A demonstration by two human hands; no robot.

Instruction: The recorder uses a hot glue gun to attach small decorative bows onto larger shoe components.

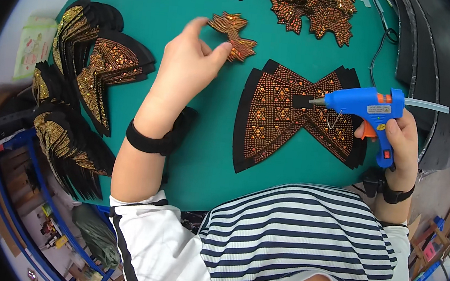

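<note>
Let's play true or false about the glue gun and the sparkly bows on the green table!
1. The right hand holds a blue glue gun. True.
2. The left hand is touching a small orange sparkly bow piece. True.
3. The glue gun's nozzle points at the striped shirt. False: it points left, over the middle of the large black bow stack.
4. The table is red. False: it is teal green.
5. Stacks of black and gold pieces lie on the person's left side. True.
6. The left hand holds scissors. False: no scissors are visible; its fingers rest on the small bow piece.
</note>
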